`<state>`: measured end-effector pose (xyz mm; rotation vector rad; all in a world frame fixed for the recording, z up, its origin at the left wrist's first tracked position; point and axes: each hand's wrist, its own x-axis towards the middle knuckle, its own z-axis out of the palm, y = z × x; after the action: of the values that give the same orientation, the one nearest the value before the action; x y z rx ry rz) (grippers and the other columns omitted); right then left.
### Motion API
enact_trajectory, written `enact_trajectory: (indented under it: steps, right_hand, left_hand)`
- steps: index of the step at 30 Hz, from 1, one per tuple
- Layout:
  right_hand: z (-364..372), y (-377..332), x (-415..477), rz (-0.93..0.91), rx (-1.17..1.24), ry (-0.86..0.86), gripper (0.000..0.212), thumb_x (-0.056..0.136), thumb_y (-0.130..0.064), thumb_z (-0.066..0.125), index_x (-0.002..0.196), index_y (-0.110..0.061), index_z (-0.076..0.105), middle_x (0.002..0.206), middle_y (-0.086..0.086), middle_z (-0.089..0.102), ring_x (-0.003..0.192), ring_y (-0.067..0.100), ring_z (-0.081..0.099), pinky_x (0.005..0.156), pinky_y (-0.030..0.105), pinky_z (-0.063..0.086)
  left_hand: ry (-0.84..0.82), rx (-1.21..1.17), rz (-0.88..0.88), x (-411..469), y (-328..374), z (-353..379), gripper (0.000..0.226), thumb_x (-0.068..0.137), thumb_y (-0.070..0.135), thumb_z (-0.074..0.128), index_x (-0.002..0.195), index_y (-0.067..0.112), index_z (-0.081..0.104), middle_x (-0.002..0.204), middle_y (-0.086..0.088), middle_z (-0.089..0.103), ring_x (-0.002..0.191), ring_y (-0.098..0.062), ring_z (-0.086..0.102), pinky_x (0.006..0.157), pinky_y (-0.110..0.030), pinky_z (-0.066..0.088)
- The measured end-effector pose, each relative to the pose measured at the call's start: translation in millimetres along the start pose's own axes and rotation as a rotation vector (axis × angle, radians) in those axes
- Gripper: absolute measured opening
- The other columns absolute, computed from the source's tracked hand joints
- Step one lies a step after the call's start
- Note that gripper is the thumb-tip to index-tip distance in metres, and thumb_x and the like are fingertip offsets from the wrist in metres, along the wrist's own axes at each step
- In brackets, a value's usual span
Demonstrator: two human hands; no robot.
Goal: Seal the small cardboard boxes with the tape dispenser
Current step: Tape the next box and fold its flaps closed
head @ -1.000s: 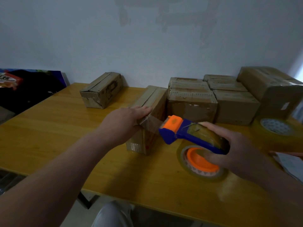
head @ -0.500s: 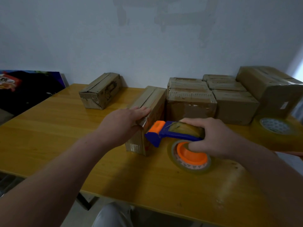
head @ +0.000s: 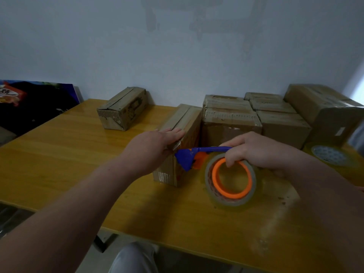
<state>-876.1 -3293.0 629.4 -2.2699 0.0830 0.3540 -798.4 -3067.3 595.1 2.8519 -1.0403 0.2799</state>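
Several cardboard boxes (head: 232, 119) by the wall (head: 177, 56) on a yellow table (head: 59, 154), bare wood left and front, left hand (head: 157, 142) flat atop the middle box (head: 189, 119), right hand (head: 256, 150) gripping the tape dispenser (head: 216, 170) against it.

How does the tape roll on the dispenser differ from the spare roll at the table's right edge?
The dispenser roll sits on an orange hub, tilted on edge, gripped by the right hand; the spare roll lies flat, untouched, its core pale. Both are clear tape.
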Motion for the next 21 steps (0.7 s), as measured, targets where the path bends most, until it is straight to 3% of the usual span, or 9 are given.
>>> enact_trajectory:
  steps: [3,6,10,12,14,16,21]
  right_hand:
    - [2.3,-1.1,2.8,0.075,-0.165,-0.019,0.031,0.074,-0.026,0.072,0.102,-0.013,0.074,0.101,0.002,0.069,0.096,0.018,0.062,0.085,0.034,0.050]
    - [5.7,11.4,4.8,0.147,-0.309,0.023,0.052,0.070,-0.037,0.075,0.114,-0.010,0.069,0.125,0.010,0.062,0.112,0.024,0.058,0.096,0.040,0.049]
    - [1.1,26.3,-2.1,0.161,-0.378,0.264,0.084,0.074,-0.061,0.068,0.143,-0.020,0.043,0.141,0.003,0.046,0.124,0.023,0.047,0.087,0.027,0.040]
    - [2.3,35.2,-2.3,0.158,-0.451,0.346,0.078,0.085,-0.057,0.059,0.148,-0.021,0.033,0.144,0.004,0.044,0.119,0.021,0.051,0.082,0.024,0.040]
    - [8.1,45.3,2.2,0.159,-0.503,0.355,0.062,0.096,-0.035,0.053,0.151,-0.021,0.027,0.140,0.006,0.048,0.093,0.013,0.059,0.065,0.018,0.043]
    - [15.1,57.3,8.1,0.208,-0.557,0.342,0.060,0.095,-0.015,0.052,0.150,-0.020,0.028,0.124,0.005,0.053,0.077,0.009,0.056,0.052,0.018,0.041]
    - [28.0,79.6,19.4,0.260,-0.709,0.303,0.062,0.087,-0.005,0.058,0.143,-0.023,0.037,0.094,-0.003,0.054,0.084,0.016,0.060,0.068,0.031,0.056]
  left_hand:
    - [0.022,-0.013,0.006,-1.2,-0.6,-0.3,0.059,0.099,0.024,0.046,0.148,0.039,0.016,0.154,0.015,0.022,0.139,-0.011,0.029,0.108,-0.032,0.032]
    - [0.021,-0.031,0.015,-2.1,-0.8,-1.1,0.058,0.098,0.021,0.048,0.147,0.037,0.021,0.153,0.014,0.025,0.139,-0.011,0.030,0.109,-0.032,0.032]
    - [0.114,-0.160,-0.025,-5.0,-8.0,-1.5,0.047,0.093,0.017,0.057,0.138,0.030,0.047,0.139,0.006,0.051,0.127,-0.015,0.048,0.103,-0.035,0.042]
    - [0.185,-0.188,-0.029,-5.3,-8.5,-2.5,0.033,0.093,0.019,0.057,0.125,0.024,0.061,0.119,0.001,0.066,0.109,-0.018,0.060,0.089,-0.037,0.049]
    - [0.221,-0.175,-0.036,-3.2,-7.1,-5.8,0.024,0.094,0.019,0.056,0.115,0.020,0.068,0.105,-0.001,0.069,0.096,-0.020,0.062,0.079,-0.038,0.050]
    - [0.256,-0.170,-0.050,0.8,-6.8,-14.5,0.023,0.094,0.016,0.054,0.112,0.017,0.069,0.104,-0.004,0.069,0.096,-0.022,0.062,0.080,-0.037,0.049]
    - [0.307,-0.146,-0.061,14.6,-11.7,-57.8,0.021,0.093,0.015,0.056,0.109,0.017,0.071,0.107,-0.001,0.070,0.101,-0.020,0.062,0.074,-0.019,0.034]
